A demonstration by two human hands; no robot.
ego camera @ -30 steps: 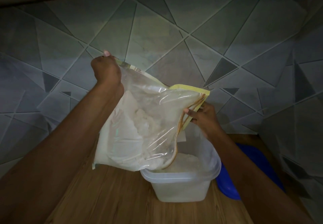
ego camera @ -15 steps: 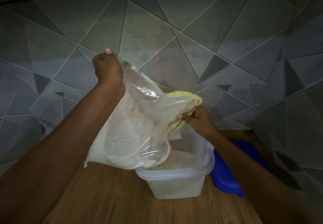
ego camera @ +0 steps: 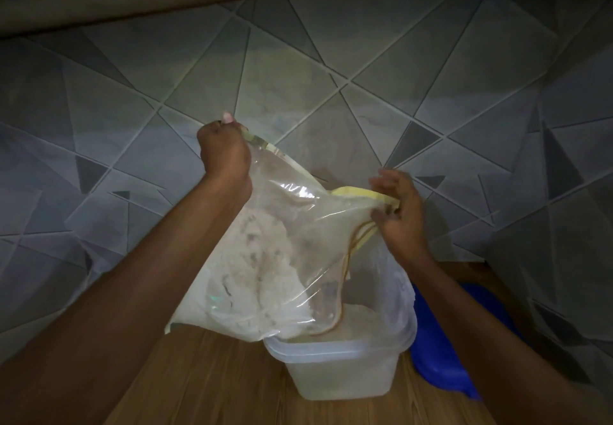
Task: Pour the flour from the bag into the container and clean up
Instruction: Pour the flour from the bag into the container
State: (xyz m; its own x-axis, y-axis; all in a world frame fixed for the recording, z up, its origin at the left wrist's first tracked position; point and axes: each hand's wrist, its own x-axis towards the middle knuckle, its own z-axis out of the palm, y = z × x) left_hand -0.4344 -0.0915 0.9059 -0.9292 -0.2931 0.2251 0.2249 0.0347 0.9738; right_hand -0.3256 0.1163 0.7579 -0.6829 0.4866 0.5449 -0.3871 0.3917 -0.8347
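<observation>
With your left hand [ego camera: 225, 152] clamped on the raised corner of the bag [ego camera: 298, 225] and your right hand [ego camera: 401, 212] at its mouth, grip unclear, hold that mouth inside the container [ego camera: 341, 371] and lift the corner slowly so the flour [ego camera: 255, 259] slides in
</observation>
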